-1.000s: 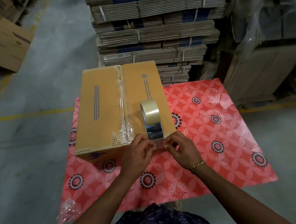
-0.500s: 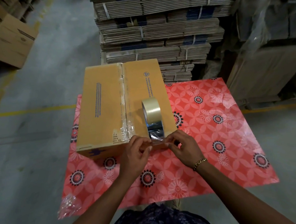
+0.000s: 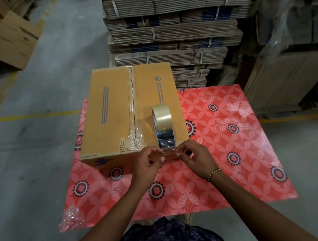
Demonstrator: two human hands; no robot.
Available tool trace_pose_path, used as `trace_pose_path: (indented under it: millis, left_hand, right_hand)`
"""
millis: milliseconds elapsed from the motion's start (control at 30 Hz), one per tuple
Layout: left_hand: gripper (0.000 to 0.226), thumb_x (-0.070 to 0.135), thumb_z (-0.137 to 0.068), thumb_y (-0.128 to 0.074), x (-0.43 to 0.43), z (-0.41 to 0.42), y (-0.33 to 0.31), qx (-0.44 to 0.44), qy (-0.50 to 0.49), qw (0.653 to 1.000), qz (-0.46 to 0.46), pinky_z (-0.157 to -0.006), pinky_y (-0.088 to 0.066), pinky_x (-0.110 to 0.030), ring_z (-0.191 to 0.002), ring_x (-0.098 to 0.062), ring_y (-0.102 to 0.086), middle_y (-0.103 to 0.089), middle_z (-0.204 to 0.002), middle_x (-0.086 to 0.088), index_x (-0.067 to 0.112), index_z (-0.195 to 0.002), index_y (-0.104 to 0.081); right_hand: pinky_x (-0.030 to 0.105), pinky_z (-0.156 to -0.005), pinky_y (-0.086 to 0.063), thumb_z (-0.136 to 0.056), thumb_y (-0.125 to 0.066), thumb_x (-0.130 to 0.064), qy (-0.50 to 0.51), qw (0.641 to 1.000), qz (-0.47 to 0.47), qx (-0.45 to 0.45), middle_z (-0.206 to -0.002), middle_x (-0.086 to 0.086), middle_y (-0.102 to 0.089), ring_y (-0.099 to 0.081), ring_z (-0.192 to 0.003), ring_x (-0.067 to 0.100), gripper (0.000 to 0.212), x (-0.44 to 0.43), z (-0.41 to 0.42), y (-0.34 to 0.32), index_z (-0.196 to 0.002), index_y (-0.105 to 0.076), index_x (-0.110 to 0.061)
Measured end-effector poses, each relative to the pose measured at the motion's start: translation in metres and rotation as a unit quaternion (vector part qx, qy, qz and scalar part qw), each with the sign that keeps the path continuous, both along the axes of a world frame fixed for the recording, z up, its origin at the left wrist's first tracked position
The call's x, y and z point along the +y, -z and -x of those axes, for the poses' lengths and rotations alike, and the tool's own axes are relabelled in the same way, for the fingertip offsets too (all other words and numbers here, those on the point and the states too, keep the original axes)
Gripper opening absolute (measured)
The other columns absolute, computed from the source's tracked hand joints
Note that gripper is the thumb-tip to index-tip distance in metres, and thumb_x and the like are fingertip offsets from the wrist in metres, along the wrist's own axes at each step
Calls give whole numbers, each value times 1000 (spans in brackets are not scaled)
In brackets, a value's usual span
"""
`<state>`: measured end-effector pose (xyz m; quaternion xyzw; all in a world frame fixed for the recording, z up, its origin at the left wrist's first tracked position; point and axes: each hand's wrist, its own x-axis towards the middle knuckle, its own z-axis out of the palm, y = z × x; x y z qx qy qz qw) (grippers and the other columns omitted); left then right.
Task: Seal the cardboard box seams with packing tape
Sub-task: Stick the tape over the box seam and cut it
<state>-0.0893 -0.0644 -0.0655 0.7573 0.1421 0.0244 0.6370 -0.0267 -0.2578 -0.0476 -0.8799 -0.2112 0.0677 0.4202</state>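
Observation:
A closed brown cardboard box (image 3: 113,111) lies on a red flowered table cover (image 3: 220,154). Clear tape runs along its centre seam and wrinkles at the near end. A roll of clear packing tape (image 3: 161,118) stands on edge on the box top, near its right front corner. A loose strip of tape (image 3: 170,149) comes off the roll toward me. My left hand (image 3: 147,163) pinches the strip's left side and my right hand (image 3: 193,157) pinches its right side, both at the box's near edge.
Tall stacks of bundled flat cardboard (image 3: 172,31) stand right behind the table. An open carton (image 3: 12,37) sits on the concrete floor at the far left. Plastic-wrapped pallets (image 3: 289,49) fill the right. A crumpled scrap of clear plastic (image 3: 71,217) hangs at the cover's near left corner.
Both hands stay at the tape end on the box's near edge, with the fingers shifting slightly along the strip. The roll and the box have not moved.

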Motion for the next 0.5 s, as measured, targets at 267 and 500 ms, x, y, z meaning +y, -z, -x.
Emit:
trace_pose_path:
  millis: [267, 500]
  left_hand:
    - [11, 8, -86, -76, -3, -3, -3, -11, 9, 1000, -4, -62, -56, -25, -75, -11, -67, -70, -96, -6, 17, -89, -71]
    - [4, 9, -86, -77, -3, -4, -7, 19, -14, 999, 48, -60, -55, -22, -70, -10, -70, -75, -90, -2, 10, -89, -75]
  right_hand:
    - [38, -68, -54, -85, -71, -16, -11, 1000, 3, 16, -84, -8, -65, -62, -74, 11, 9, -1, -4, 0, -89, -69, -24]
    - [38, -69, -55, -85, -71, -20, -24, 998, 11, 50, -84, -7, -68, -63, -75, 12, 3, -1, -10, -4, -87, -69, -22]
